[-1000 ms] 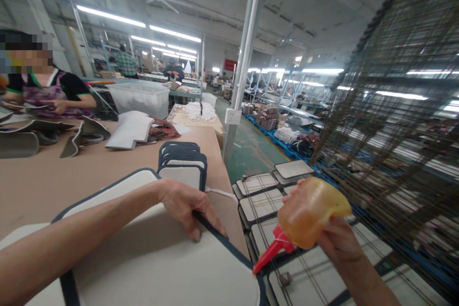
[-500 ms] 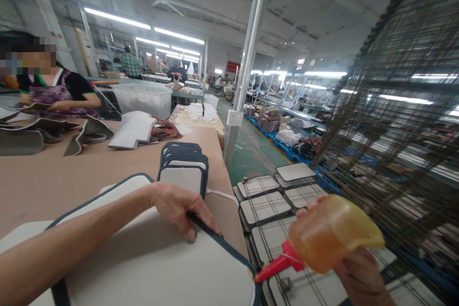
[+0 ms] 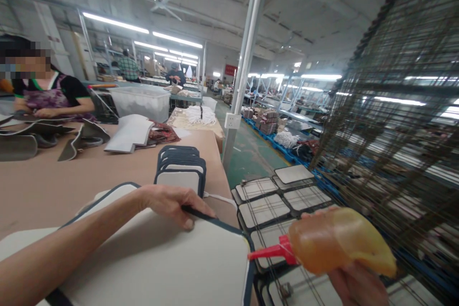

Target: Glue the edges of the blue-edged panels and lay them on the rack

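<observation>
A large cream panel (image 3: 161,263) with a dark blue edge lies before me on the table. My left hand (image 3: 175,204) grips its far edge, thumb on top of the cream face and fingers over the dark border. In my right hand (image 3: 353,277) is a squeeze bottle (image 3: 333,239) of amber liquid, held on its side. Its red nozzle (image 3: 270,252) points left, with the tip at the panel's right edge. A thin yellowish line shows along the border near that corner. Most of my right hand's fingers are hidden behind the bottle.
Beyond the panel stands a stack of smaller dark-edged cream pieces (image 3: 180,172). On the right, a wire rack (image 3: 265,210) carries several similar panels, and a tall mesh frame (image 3: 394,105) rises beside it. A metal post (image 3: 245,57) stands past the table. Across the table sits a co-worker (image 3: 53,91).
The bottle has swung flatter, and its nozzle tip has moved up and slightly left along the panel's right edge. My left hand keeps its grip while the panel has turned slightly.
</observation>
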`<state>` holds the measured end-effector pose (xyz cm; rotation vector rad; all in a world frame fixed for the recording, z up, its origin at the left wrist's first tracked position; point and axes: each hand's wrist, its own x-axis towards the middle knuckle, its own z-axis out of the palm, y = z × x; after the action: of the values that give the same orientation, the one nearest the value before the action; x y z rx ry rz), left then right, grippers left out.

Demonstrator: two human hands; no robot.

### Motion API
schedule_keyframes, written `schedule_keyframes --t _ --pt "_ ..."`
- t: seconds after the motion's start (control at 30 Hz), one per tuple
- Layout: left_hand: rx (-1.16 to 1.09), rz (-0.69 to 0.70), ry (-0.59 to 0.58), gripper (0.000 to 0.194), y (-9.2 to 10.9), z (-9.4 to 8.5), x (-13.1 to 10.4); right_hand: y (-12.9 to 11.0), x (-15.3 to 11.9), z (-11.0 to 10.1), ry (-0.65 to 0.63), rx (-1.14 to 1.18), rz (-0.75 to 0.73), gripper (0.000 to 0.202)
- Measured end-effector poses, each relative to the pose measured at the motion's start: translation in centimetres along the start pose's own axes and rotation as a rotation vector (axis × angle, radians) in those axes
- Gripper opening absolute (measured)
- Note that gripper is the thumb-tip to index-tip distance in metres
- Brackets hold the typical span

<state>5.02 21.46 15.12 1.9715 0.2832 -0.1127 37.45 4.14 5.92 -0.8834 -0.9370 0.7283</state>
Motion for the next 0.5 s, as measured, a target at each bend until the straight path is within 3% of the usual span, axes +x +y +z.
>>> schedule_keyframes --t 0.07,0.2,0.3,0.5 --pt "-0.013 -0.005 0.008 0.051 -0.1 0.0 0.1 -0.3 0.2 0.3 0.0 0.085 0.058 0.039" --pt "-0.069 -0.006 0.005 0.053 -0.7 0.1 0.4 -1.4 -0.3 1.8 0.13 0.152 0.123 0.063" --pt "-0.079 0.011 0.029 0.05 -1.2 0.0 0.6 -2.0 -0.9 2.6 0.215 0.121 0.186 0.071" --pt "-0.188 0.026 -0.012 0.052 -2.0 -0.3 0.9 -2.2 -1.1 2.9 0.246 0.144 0.228 0.078"
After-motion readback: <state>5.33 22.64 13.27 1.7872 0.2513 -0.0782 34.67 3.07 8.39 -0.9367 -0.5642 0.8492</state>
